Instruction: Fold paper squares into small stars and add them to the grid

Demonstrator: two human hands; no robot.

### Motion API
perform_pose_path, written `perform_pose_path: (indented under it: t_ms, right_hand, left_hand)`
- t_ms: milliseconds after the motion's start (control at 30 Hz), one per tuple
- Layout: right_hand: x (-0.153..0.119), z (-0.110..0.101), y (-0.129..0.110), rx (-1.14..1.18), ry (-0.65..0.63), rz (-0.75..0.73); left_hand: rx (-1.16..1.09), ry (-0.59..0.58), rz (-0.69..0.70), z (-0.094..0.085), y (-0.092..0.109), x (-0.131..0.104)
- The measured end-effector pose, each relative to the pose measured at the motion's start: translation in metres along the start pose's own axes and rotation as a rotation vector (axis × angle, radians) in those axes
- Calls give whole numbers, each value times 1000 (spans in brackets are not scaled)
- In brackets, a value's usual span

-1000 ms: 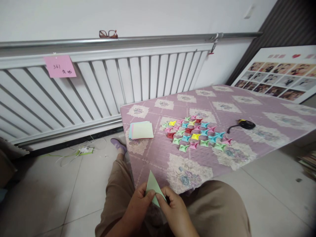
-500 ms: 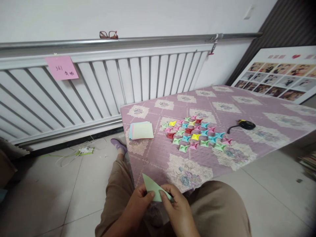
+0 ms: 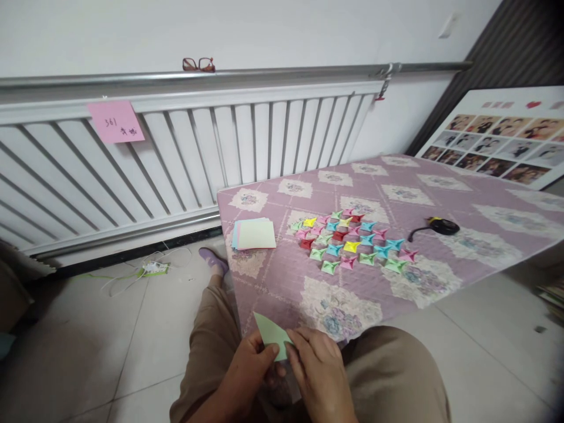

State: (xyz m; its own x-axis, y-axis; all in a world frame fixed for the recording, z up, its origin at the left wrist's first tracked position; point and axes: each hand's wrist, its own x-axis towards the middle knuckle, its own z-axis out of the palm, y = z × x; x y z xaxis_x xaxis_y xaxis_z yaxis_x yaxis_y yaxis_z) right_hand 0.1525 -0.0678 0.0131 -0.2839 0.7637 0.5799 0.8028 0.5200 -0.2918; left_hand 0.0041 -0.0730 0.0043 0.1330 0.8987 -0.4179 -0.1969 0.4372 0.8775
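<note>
Pale-green, pointed folded paper [image 3: 272, 336] at the frame's bottom centre is pinched between the bare left hand [image 3: 252, 363] and bare right hand [image 3: 321, 359], seemingly to steady it, while square pastel paper sheets [image 3: 257, 234] lie stacked left of centre, presumably for reach.

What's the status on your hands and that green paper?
Left hand pinches green paper. Right hand touches its right edge. Folded pieces beyond, apart from hands.

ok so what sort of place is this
Probably a room in a home, though I can't be certain: there's a white ribbed radiator, a flowered tablecloth and a large photo board.
</note>
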Motion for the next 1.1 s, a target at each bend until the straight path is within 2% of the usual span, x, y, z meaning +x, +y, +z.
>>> perform_pose_path:
  t_ms: [267, 500, 1100]
  right_hand:
    - [-1, -1, -1, -17, 68, -34]
    - [-3, 0, 0, 25, 45, -36]
    - [-4, 0, 1, 120, 52, -7]
  left_hand:
    - [-63, 20, 37, 0, -4, 1]
    - [-65, 55, 36, -2, -10, 2]
    - [8, 149, 99, -4, -8, -1]
